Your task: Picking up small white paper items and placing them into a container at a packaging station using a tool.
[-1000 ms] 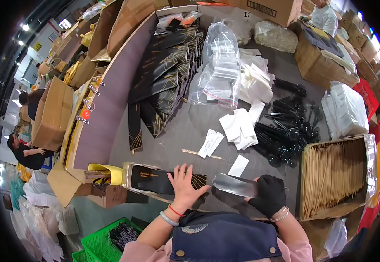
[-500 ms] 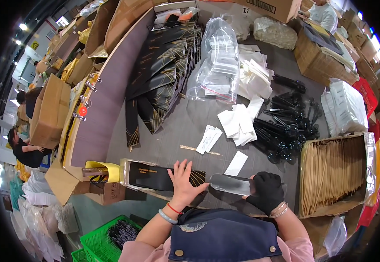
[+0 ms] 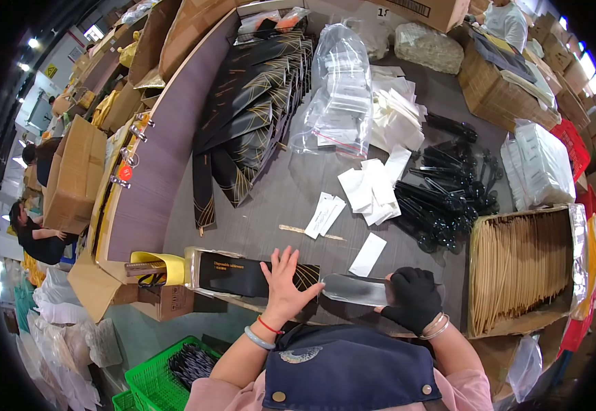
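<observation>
Bare left hand (image 3: 282, 282) spread wide, a worker at a crowded table (image 3: 243, 229) covers part of a black sleeve (image 3: 233, 272) at the near edge, as seen from the head camera. Gloved in black, the right hand (image 3: 413, 298) clasps a clear plastic piece (image 3: 356, 289), its tip beside the left thumb. Work looks partway along: black sleeves (image 3: 257, 89) lie heaped at far left, while black utensils (image 3: 442, 185), white packets (image 3: 370, 192) and boxed wooden sticks (image 3: 520, 270) sit apart. Whether the near sleeve is filled cannot be told.
</observation>
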`<state>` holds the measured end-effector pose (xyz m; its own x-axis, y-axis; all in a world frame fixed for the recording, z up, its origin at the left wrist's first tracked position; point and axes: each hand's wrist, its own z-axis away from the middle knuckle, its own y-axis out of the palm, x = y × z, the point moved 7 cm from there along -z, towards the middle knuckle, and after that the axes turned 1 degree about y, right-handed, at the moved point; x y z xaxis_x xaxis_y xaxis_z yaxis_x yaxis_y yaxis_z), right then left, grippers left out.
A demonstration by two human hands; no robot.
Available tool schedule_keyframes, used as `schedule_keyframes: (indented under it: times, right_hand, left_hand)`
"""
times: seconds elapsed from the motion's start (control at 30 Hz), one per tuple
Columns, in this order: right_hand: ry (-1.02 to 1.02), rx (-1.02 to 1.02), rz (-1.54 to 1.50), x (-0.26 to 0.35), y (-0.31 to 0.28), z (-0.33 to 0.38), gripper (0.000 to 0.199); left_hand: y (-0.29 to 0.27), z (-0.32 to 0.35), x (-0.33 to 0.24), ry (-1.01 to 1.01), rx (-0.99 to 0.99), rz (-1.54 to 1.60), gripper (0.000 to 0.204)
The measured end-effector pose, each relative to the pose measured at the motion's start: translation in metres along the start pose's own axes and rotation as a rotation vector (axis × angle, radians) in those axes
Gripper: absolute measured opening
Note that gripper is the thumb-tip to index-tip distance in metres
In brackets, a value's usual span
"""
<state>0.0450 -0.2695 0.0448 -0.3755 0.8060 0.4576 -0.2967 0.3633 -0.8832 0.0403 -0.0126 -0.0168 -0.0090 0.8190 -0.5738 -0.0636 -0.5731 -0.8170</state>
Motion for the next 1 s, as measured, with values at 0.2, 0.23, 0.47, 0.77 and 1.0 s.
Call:
schedule_keyframes:
  times: [0.2,0.23,0.47,0.77,1.0]
  right_hand:
    - [-0.087,0.02,-0.124,0.037,0.066,-0.044,0.065]
    - [-0.145,-0.077,-0.172,0.04,0.069,-0.041,0.065]
    - [0.356,-0.688,-0.122,-0.077,-0.034,0.059,0.037]
    - [0.992,-0.606,0.183,-0.27,-0.025,0.241,0.047]
    - [1.105,-0.504,0.275,-0.271,-0.03,0.232,0.031]
  left_hand:
    - [0.009,-0.013,-0.014,0.057,0.197,-0.016,0.089]
    - [0.008,-0.02,-0.014,0.092,0.219,-0.022,0.082]
    - [0.005,-0.108,-0.011,0.221,-0.081,-0.163,0.033]
    - [-0.01,-0.12,-0.015,0.117,-0.071,0.015,0.014]
    - [0.072,-0.07,-0.083,0.135,0.218,0.104,0.025]
